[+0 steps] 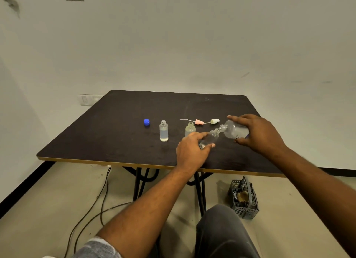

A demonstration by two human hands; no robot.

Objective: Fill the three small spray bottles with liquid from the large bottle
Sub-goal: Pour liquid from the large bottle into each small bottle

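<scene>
Dark table (115,123) against a bare, scuffed wall; person seated at its near edge. Both hands are raised over the right half of the top, closer to the near edge than the far one.

Held small bottle (210,138): in the left hand (192,150), thumb and fingers wrapped round its lower body. Tilted, long axis running low-left to high-right, open neck aimed toward the right hand. Fill level unreadable through the glare.

Large bottle (236,130): gripped from above by the right hand (258,132), fingers over the far side, thumb under the near side. Tipped close to level, long axis across the table, mouth pointing left. The mouth sits just above and right of the small neck; touching or barely apart, cannot tell. No stream visible.

Judgement: the pour turns on those two openings lining up. The right wrist would do the tipping while the left hand steadies.

Further left, upright and uncapped: middle bottle (190,129), partly hidden behind the left hand, and left bottle (164,131), holding clear liquid. Blue cap (146,122) beyond it. Two spray heads (198,122) lie toward the far edge.
</scene>
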